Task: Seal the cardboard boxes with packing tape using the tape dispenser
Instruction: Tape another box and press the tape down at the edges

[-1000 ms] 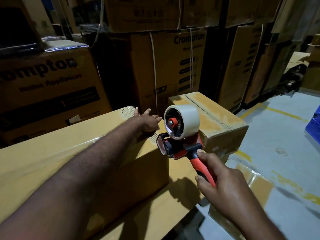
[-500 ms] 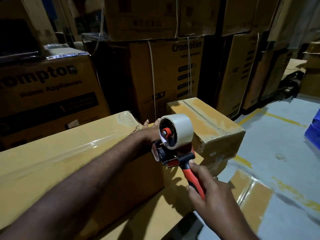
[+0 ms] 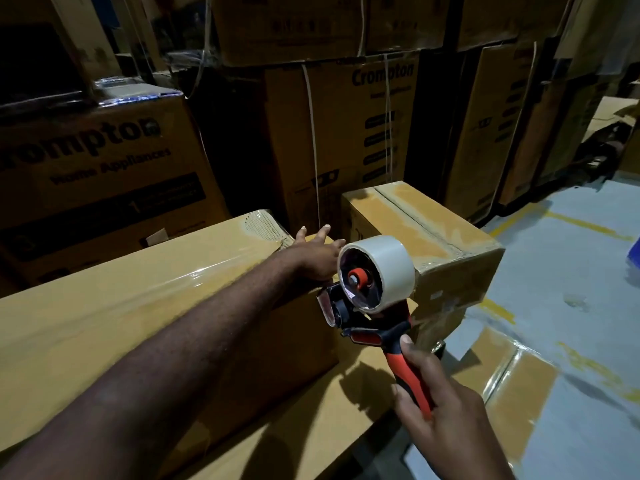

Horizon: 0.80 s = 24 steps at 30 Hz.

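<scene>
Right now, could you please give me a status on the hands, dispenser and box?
Left hand flat on far end of long cardboard box. Right hand grips tape dispenser handle, head by that end's edge. Smaller taped box close behind the roll.

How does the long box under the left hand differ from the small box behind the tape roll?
The long box is far longer and lies nearer; the small box is short and blocky. The left hand presses the long box's far end; no hand is on the small box. Both are brown cardboard, closed, with shiny tape on top.
</scene>
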Available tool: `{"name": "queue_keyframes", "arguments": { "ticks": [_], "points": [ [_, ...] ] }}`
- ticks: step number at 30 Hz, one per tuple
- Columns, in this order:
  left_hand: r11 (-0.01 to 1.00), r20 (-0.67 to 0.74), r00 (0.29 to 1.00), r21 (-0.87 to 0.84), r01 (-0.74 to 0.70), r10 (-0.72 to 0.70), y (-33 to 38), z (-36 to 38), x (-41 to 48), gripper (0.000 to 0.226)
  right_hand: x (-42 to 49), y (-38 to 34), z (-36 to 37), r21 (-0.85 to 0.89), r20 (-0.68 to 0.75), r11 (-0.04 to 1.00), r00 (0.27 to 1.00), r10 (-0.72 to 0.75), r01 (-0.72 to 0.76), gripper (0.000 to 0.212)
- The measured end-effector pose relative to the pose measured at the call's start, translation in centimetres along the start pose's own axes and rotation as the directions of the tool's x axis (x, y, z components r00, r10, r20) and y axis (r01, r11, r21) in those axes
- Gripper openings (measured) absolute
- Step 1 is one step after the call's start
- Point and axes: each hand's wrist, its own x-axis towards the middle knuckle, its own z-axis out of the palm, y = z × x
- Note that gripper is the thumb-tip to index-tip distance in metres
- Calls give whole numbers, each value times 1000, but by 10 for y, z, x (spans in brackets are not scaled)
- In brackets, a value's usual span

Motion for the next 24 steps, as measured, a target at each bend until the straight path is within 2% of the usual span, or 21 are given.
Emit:
{"name": "queue_keyframes", "arguments": {
  "ticks": [2,5,13,15,17,19,24],
  "points": [
    [996,20,999,84,-38,36,-3,2,7,66,-4,3,3,-20,-22,1000,1000,12,-13,75],
    [994,21,999,103,-39,37,-7,4,12,66,-9,6,9,-56,-58,998,998,4,-7,79],
    [999,39,999,15,-29,28,9,-10,-26,74,6,3,20,-67,-31,998,999,-16,13,85],
    [994,41,999,-103,22,-18,17,-16,-42,72,9,3,21,-64,-22,998,1000,-11,9,76],
    [990,23,1000,-143,11,-8,18,-16,-45,69,11,1,21,-43,-13,999,1000,11,-12,64],
    [996,7,999,-81,-31,31,12,-12,-37,66,13,-3,21,-20,25,998,998,63,-62,58],
    [999,33,999,12,-32,32,-9,-2,-8,68,17,-16,26,56,48,990,990,129,-132,51]
  ]
}}
